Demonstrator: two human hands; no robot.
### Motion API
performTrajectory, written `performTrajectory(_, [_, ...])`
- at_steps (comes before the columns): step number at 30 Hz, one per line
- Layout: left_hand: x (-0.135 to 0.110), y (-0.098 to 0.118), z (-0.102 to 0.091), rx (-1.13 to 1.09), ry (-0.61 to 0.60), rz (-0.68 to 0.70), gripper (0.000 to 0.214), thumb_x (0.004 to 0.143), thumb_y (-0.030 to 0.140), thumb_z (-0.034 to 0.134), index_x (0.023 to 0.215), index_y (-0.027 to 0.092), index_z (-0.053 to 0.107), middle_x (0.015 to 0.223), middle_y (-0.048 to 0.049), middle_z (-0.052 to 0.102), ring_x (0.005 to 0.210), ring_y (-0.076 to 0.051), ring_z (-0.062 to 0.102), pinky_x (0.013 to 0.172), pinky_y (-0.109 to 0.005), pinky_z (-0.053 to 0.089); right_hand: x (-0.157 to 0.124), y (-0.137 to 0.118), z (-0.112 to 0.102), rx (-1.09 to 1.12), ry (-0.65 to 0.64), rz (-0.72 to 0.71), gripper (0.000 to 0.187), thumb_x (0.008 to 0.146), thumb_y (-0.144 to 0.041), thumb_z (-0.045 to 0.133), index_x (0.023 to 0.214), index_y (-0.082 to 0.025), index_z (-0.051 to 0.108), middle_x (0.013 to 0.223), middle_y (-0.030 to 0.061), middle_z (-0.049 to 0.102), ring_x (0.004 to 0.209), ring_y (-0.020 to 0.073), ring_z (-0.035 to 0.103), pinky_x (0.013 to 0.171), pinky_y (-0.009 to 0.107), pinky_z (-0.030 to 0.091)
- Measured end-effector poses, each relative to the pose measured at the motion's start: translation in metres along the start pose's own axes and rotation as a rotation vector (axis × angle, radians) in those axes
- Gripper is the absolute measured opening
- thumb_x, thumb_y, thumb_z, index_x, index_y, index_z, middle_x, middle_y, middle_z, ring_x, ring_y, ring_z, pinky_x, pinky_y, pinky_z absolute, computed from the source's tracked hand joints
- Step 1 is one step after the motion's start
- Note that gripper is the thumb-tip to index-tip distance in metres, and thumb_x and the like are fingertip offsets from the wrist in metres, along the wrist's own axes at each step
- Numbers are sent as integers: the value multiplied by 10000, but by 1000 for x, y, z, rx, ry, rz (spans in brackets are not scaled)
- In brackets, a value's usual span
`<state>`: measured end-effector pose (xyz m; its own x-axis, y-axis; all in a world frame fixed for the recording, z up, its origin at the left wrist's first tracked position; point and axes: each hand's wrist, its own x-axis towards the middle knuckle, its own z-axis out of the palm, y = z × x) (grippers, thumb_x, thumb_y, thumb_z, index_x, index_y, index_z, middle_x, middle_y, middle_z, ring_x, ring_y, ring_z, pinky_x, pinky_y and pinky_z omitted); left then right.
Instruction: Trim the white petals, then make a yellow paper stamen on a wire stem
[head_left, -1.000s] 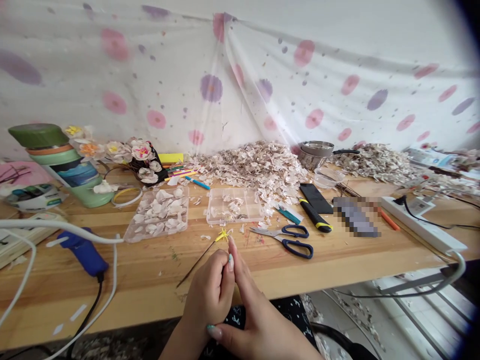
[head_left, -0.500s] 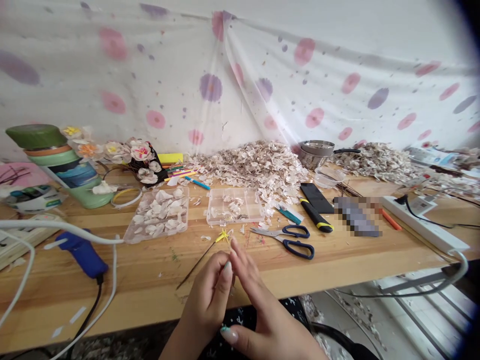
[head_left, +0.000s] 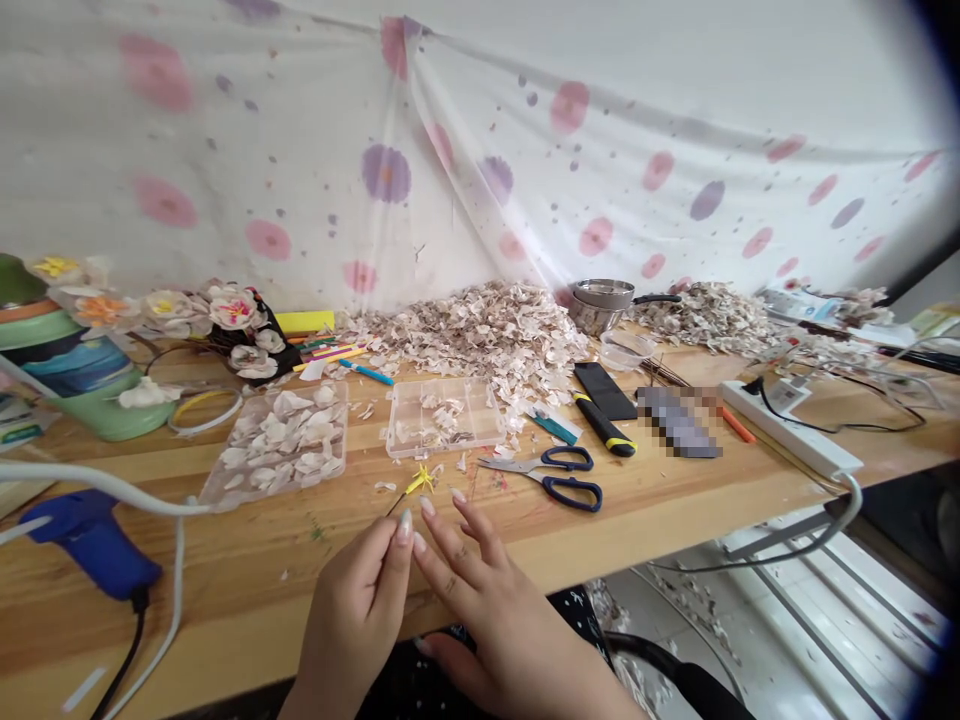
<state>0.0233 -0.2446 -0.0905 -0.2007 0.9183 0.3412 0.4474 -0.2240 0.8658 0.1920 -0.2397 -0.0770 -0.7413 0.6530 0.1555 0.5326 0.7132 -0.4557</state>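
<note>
My left hand (head_left: 358, 600) is closed in a pinch, thumb against bent forefinger, just over the table's front edge. Whatever it may hold between the fingertips is too small or hidden to make out. My right hand (head_left: 487, 595) is beside it, fingers stretched out and apart, the forefinger tip close to the left thumb. Right beyond the fingertips lies a yellow artificial flower centre (head_left: 421, 480) on a thin dark stem, whose lower part is hidden behind my left hand. Scissors (head_left: 546, 474) with dark blue handles lie a little farther to the right.
Two clear plastic boxes (head_left: 389, 440) stand beyond my hands, the left one full of pale petals (head_left: 289, 435). A large petal heap (head_left: 487, 335) lies behind. At left are a blue glue gun (head_left: 97, 545) and cables; at right, a utility knife (head_left: 604, 425) and power strip (head_left: 787, 425).
The view has turned to the right. My right hand's fingers, before pressed together at the left hand, have spread and drawn slightly apart. My left hand now covers most of the stem.
</note>
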Motion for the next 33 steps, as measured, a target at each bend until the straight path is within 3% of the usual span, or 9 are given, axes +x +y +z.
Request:
performTrajectory(3, [3, -6, -2, 84, -16, 9, 352, 932, 354, 488, 612, 207, 490, 531, 57, 433, 505, -106, 419, 511, -220, 330, -4, 4, -2, 5, 23, 10, 832, 859, -133, 590, 1562, -254, 161, 1653, 68, 51, 1515, 301, -11, 1184, 552, 251])
performTrajectory(7, [0, -4, 4, -25, 56, -170, 385, 931, 437, 479, 621, 209, 471, 531, 69, 356, 492, -103, 353, 487, -221, 298, -11, 11, -5, 55, 142, -18, 726, 890, -122, 553, 1534, -258, 246, 1654, 96, 78, 1512, 265, 123, 1174, 472, 314])
performTrajectory(13, [-8, -8, 26, -232, -153, -301, 421, 850, 583, 547, 675, 200, 537, 528, 65, 446, 491, -108, 408, 501, -216, 328, -11, 75, -40, 138, 730, 96, 411, 926, -253, 558, 1332, -257, 492, 1386, 137, 531, 1300, 265, 508, 946, 410, 550])
performTrajectory(15, [-8, -13, 30, -211, -222, -295, 413, 840, 572, 557, 660, 202, 530, 531, 64, 436, 506, -114, 412, 515, -222, 329, -6, 116, -70, 22, 887, 330, 281, 944, -334, 504, 1190, -213, 563, 1214, 143, 623, 1122, 259, 622, 852, 390, 579])
performTrajectory(17, [-6, -18, 31, -171, -292, -277, 396, 833, 554, 564, 656, 202, 528, 545, 65, 414, 522, -118, 400, 519, -229, 319, 1, 160, -104, -154, 833, 661, 328, 957, -387, 447, 1185, -180, 560, 1177, 140, 646, 1067, 259, 645, 867, 405, 563])
performTrajectory(20, [-4, -21, 29, -71, -401, -226, 406, 846, 552, 536, 638, 206, 496, 573, 56, 407, 548, -126, 403, 535, -239, 313, 12, 219, -144, -267, 721, 888, 427, 912, -355, 516, 1232, -75, 553, 1275, 240, 590, 1158, 340, 595, 964, 483, 482])
performTrajectory(23, [-6, -21, 27, -3, -427, -191, 428, 886, 560, 464, 635, 213, 453, 585, 53, 388, 562, -131, 400, 547, -248, 300, 22, 259, -159, -346, 508, 1090, 561, 815, -440, 658, 1180, -18, 606, 1264, 313, 585, 1233, 440, 529, 1001, 539, 421])
performTrajectory(29, [-10, -23, 28, -27, -383, -176, 438, 916, 549, 403, 620, 225, 380, 590, 60, 312, 561, -128, 363, 547, -254, 284, 37, 288, -155, -429, 214, 1335, 1048, 579, -800, 675, 1320, -69, 546, 1284, 292, 595, 1226, 472, 531, 966, 570, 426])
performTrajectory(33, [-12, -24, 32, 7, -307, -110, 441, 923, 537, 402, 617, 221, 385, 587, 62, 307, 561, -124, 361, 557, -256, 277, 39, 295, -157, -458, 146, 1390, 1109, 581, -860, 603, 1352, -66, 525, 1338, 311, 550, 1255, 477, 504, 934, 555, 448])
